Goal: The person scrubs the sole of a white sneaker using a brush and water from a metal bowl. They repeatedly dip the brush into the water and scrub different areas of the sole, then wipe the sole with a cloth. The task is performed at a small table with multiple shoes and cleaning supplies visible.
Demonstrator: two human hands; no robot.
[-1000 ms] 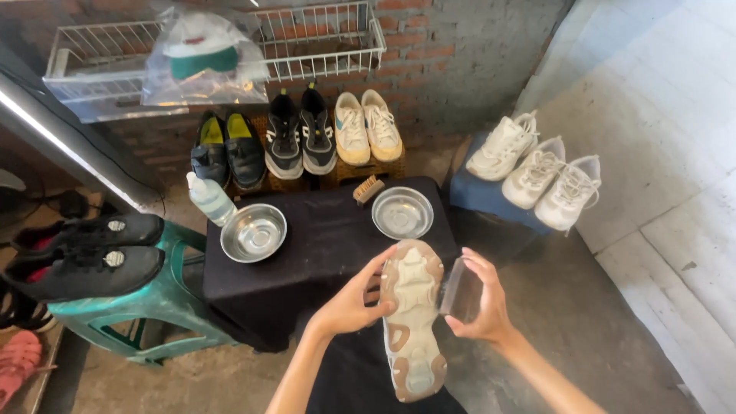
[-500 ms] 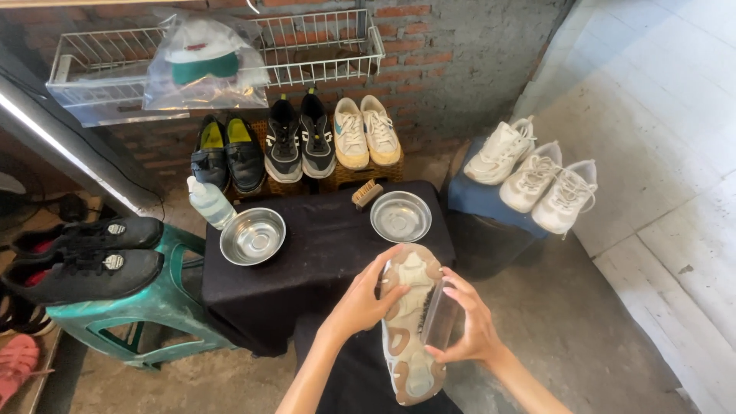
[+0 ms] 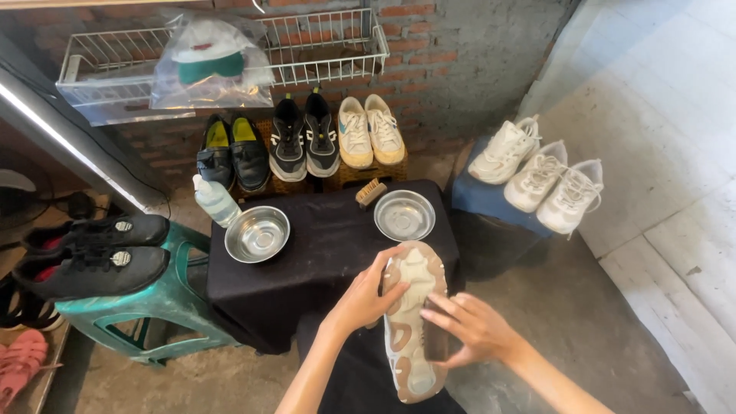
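Since a second ago my right hand (image 3: 474,328) has swung in from beside the shoe (image 3: 412,322) and now lies flat across its upturned sole, fingers closed around a brush (image 3: 435,337) that is mostly hidden beneath them. My left hand (image 3: 368,297) grips the shoe's left edge, fingers curled over the sole. I see the shoe held sole-up just off the near edge of the black tabletop (image 3: 326,245), its long axis running away from me, toe toward the bowl (image 3: 404,215).
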